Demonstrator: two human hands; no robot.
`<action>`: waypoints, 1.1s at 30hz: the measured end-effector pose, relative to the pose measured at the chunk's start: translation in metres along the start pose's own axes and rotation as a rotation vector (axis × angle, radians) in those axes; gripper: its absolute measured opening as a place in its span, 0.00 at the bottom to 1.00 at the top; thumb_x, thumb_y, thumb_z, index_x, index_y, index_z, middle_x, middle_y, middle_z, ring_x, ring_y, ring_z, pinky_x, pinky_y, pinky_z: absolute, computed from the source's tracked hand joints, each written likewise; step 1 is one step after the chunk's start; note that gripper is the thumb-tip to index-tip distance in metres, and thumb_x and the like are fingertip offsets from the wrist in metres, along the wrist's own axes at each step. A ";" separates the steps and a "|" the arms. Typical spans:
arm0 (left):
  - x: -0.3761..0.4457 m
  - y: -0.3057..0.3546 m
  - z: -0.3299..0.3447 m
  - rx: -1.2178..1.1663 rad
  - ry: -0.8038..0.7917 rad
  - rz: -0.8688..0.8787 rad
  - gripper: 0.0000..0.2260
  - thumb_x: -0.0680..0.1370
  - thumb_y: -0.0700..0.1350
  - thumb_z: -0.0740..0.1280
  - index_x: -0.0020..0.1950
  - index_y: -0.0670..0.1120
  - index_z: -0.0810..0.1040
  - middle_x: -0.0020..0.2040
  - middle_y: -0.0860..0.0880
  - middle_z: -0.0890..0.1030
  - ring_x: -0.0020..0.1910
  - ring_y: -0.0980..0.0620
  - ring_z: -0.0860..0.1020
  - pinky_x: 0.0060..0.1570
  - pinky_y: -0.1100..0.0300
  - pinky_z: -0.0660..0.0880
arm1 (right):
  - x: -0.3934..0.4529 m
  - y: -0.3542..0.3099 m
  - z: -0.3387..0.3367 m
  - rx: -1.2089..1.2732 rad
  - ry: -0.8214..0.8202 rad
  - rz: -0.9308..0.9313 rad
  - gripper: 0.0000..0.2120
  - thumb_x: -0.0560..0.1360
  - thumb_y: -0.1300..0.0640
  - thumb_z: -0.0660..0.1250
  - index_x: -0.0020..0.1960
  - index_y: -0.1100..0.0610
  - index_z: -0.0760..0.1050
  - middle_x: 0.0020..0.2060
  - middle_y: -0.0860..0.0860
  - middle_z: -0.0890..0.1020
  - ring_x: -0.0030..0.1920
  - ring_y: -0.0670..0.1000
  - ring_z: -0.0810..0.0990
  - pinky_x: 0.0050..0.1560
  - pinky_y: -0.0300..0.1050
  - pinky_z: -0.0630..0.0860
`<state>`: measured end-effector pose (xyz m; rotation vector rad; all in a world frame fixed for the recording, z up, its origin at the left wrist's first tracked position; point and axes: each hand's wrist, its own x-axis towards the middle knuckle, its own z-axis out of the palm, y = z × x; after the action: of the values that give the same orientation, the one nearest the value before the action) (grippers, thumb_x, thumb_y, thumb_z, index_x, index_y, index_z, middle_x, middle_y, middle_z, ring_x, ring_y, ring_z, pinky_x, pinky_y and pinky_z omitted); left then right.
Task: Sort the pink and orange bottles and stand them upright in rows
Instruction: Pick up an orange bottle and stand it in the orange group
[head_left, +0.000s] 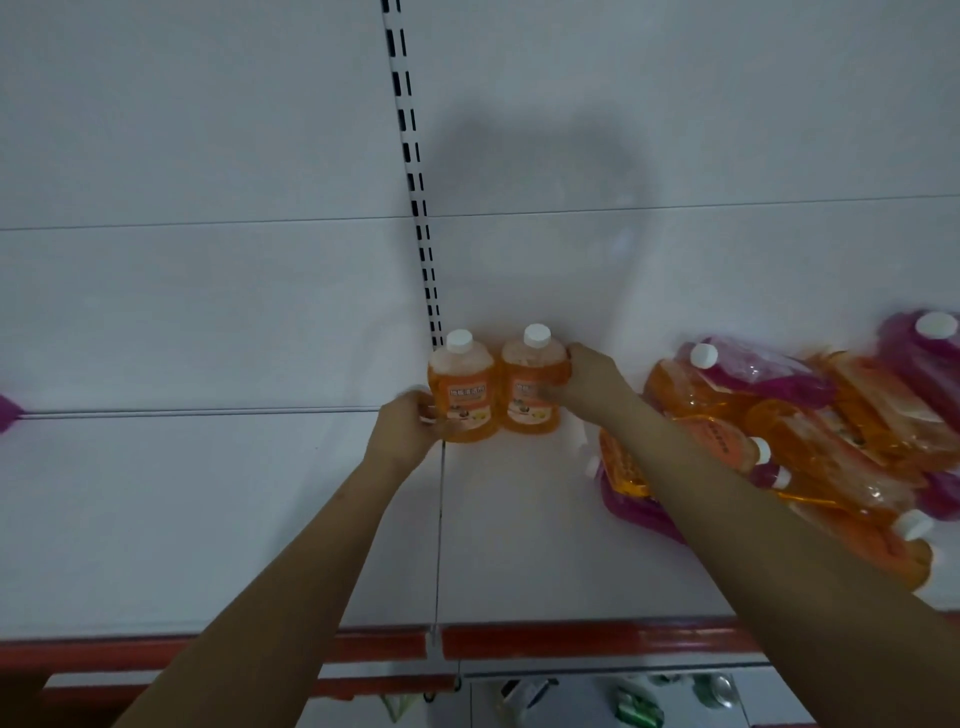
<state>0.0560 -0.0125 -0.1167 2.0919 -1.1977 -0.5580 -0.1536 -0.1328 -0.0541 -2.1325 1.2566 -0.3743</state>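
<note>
Two orange bottles with white caps stand upright side by side at the back of the white shelf (519, 545). My left hand (410, 423) grips the left orange bottle (462, 395) low on its left side. My right hand (584, 376) holds the right orange bottle (530, 387) from its right side, fingers curled round the body. To the right lies a jumbled pile of orange bottles (831, 452) and pink bottles (779, 376) on their sides.
A slotted upright rail (415, 197) runs up the white back wall just behind the left bottle. The shelf's red front edge (571, 639) is near me. A pink object (8, 410) shows at the far left edge. Lower shelves hold blurred items.
</note>
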 end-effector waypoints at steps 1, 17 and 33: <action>0.000 0.002 0.002 -0.008 0.028 0.003 0.16 0.72 0.48 0.77 0.55 0.43 0.80 0.52 0.47 0.84 0.48 0.51 0.82 0.41 0.68 0.71 | 0.000 -0.001 0.000 0.002 0.014 0.005 0.21 0.73 0.54 0.73 0.62 0.62 0.74 0.57 0.58 0.82 0.59 0.58 0.80 0.52 0.45 0.73; -0.073 0.026 0.039 -0.012 0.009 -0.181 0.17 0.79 0.50 0.67 0.64 0.43 0.77 0.60 0.45 0.81 0.58 0.46 0.79 0.55 0.57 0.74 | -0.044 0.008 -0.045 0.146 0.125 0.098 0.28 0.78 0.49 0.67 0.75 0.57 0.66 0.71 0.52 0.73 0.68 0.53 0.74 0.65 0.48 0.73; -0.097 0.122 0.105 0.089 -0.171 0.557 0.33 0.74 0.55 0.73 0.76 0.52 0.64 0.74 0.51 0.66 0.72 0.52 0.66 0.69 0.55 0.66 | -0.130 0.118 -0.083 0.070 0.235 0.318 0.21 0.81 0.47 0.61 0.69 0.58 0.73 0.63 0.55 0.79 0.60 0.55 0.78 0.55 0.44 0.73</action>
<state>-0.1309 -0.0068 -0.0982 1.6882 -1.8429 -0.4281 -0.3441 -0.0929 -0.0574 -1.8290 1.6602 -0.5317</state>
